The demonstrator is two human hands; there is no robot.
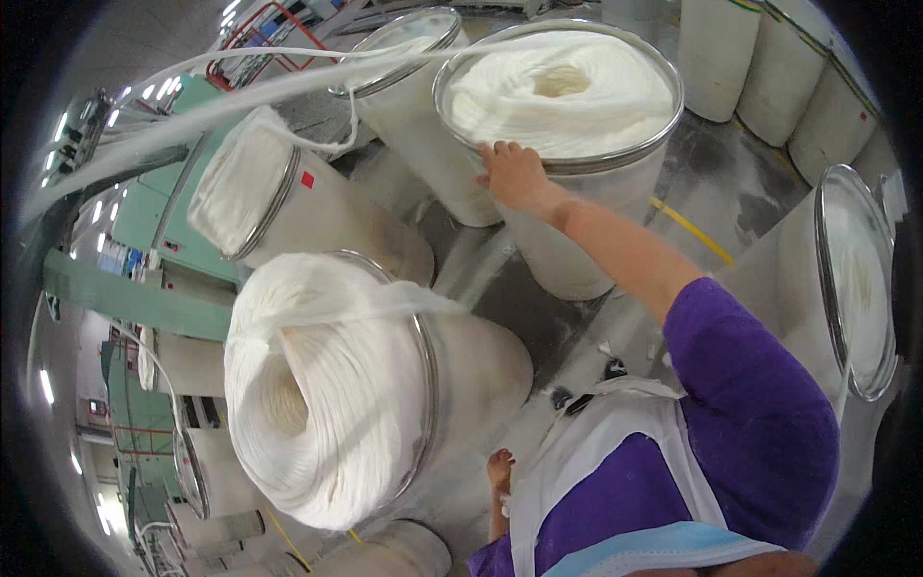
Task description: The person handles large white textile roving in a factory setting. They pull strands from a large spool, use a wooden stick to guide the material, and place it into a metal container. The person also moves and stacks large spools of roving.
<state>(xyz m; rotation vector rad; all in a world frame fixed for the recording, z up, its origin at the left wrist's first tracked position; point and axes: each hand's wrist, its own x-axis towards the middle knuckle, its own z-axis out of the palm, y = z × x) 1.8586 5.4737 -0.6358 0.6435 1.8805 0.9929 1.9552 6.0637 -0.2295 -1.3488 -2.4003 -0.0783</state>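
My right hand has its fingers hooked over the metal rim of a tall white sliver can. Thick coils of white fibre sliver fill that can around a central hole. My left hand hangs low beside my body, its fingers loosely bent and nothing visible in them. Left of it leans into view another can, with a large roll of coiled sliver bulging above its rim. A loose strand of sliver stretches across the top of the scene.
More filled cans stand around: one with a red mark, one behind it and one at the far right. Green machinery lines the left side. A yellow line crosses the dark floor. Several cans stand at the upper right.
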